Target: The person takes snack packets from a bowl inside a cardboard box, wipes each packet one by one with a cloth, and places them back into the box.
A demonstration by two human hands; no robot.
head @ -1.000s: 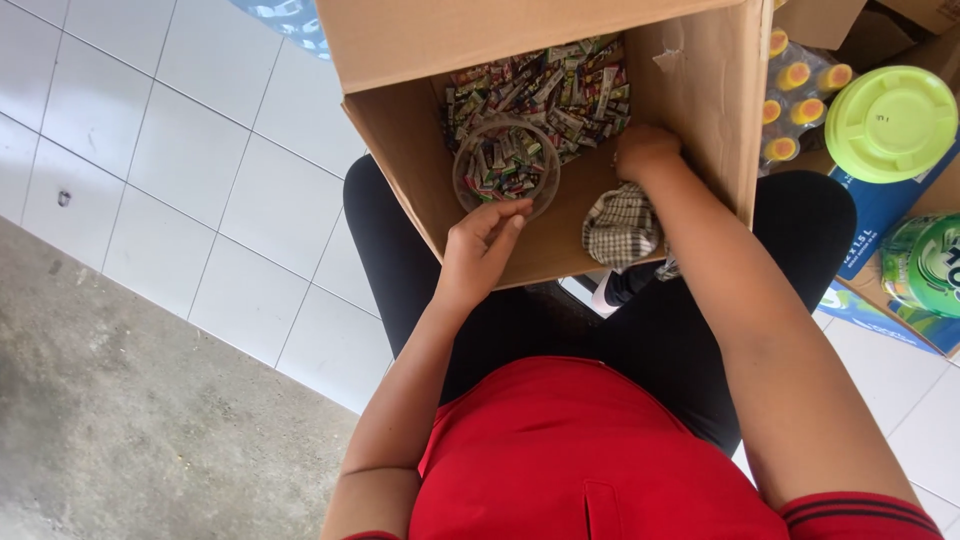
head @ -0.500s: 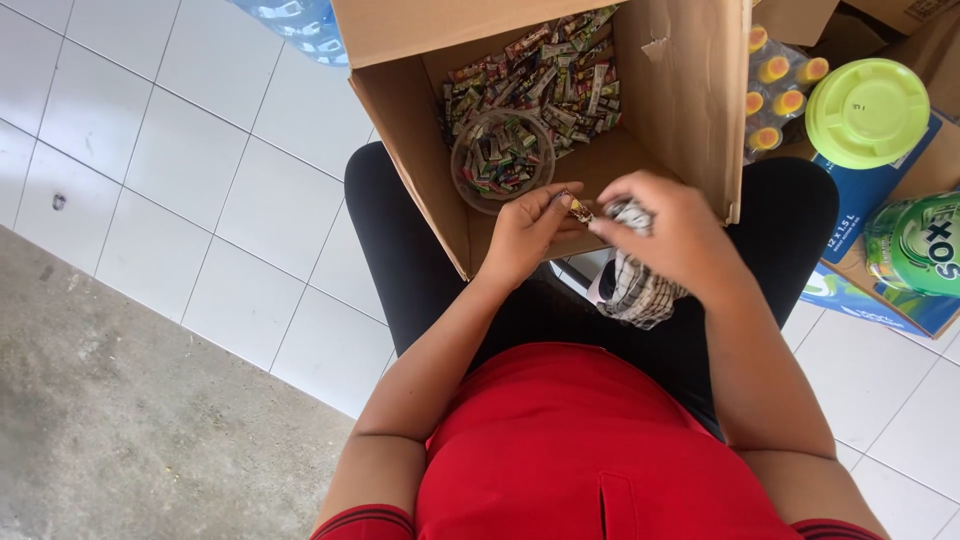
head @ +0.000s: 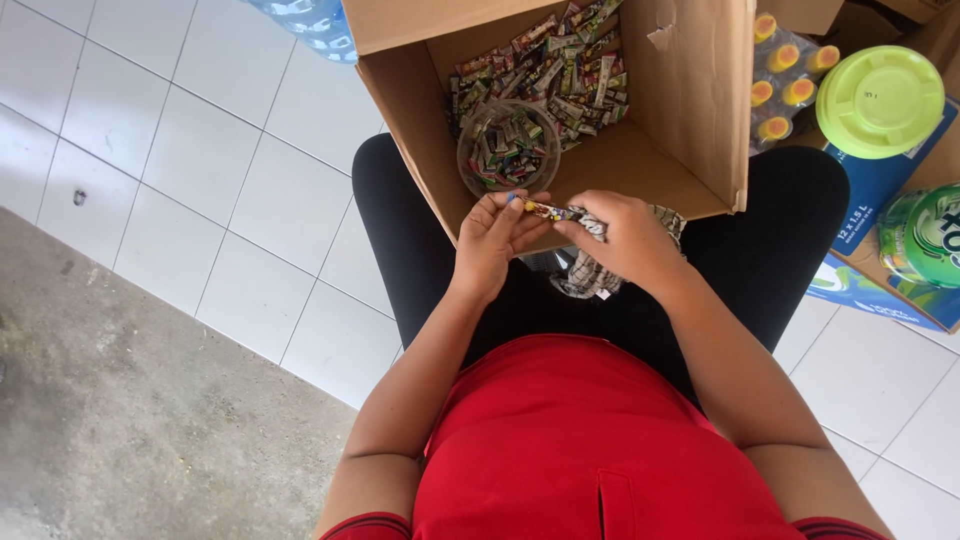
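Left hand (head: 492,240) and right hand (head: 622,238) meet over lap, just below open brown cardboard box (head: 690,110). Both grips pinched shut on small bright wrapped candy stick (head: 548,211), one at each end. Right hand also holds checked cloth (head: 590,275). Round clear plastic jar (head: 508,147) with candies sits in box, near heap of loose wrapped candies (head: 560,65).

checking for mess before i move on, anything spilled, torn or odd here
The cardboard box has a small tear near its right wall's top edge. Wrapped sweets lie loose on its floor behind the clear jar, apparently a stock pile, not a spill.
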